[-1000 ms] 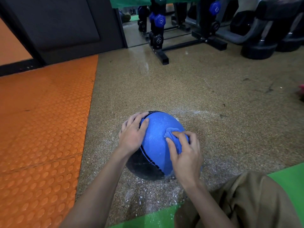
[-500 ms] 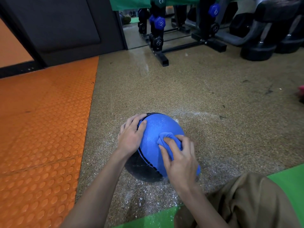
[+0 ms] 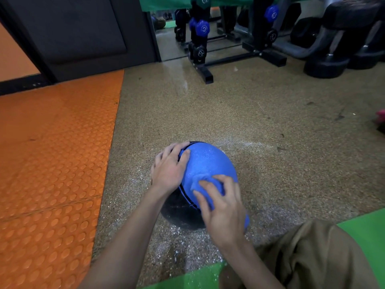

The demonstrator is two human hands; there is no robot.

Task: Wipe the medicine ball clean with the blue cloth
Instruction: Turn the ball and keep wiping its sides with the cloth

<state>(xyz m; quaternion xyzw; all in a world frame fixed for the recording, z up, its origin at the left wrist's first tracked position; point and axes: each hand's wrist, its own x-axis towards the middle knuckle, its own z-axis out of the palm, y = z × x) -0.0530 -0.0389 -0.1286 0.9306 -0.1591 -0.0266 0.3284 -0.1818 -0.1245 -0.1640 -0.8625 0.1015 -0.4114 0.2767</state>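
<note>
A blue and black medicine ball (image 3: 208, 161) sits on the speckled floor in front of me, dusted with white powder. My left hand (image 3: 168, 170) rests on its left side, fingers spread over the seam between blue and black. My right hand (image 3: 223, 213) lies on the near top of the ball and grips the bunched blue cloth (image 3: 211, 196) between thumb and fingers, pressing it onto the blue surface. Most of the cloth is hidden under that hand.
An orange studded mat (image 3: 52, 163) covers the floor to the left. A green mat (image 3: 364, 232) and my knee in brown trousers (image 3: 312, 257) are at the lower right. A dumbbell rack (image 3: 200, 44) and black weights (image 3: 327, 65) stand behind. White powder (image 3: 187, 236) lies round the ball.
My right hand has slid the cloth leftwards across the top of the ball, towards my left hand. The left hand and the ball have stayed put.
</note>
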